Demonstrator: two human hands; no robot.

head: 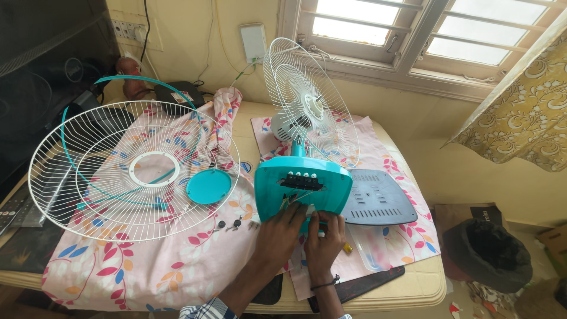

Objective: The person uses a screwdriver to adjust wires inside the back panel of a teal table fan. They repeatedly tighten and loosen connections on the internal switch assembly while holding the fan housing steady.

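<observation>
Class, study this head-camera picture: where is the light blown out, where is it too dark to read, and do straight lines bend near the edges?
Head view: the window panes are blown out to white; the dark screen at upper left is nearly black, detail lost; the window frame and table edge bow, a wide-lens distortion; both hands, left hand and right hand, and the teal fan base are evenly lit and sharp.

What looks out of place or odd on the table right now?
The fan is in pieces. Its teal base is tipped up, open underside and wires exposed, under both hands: left, right. The grey bottom cover lies beside it. The front grille and teal cap lie loose, with small screws.
</observation>
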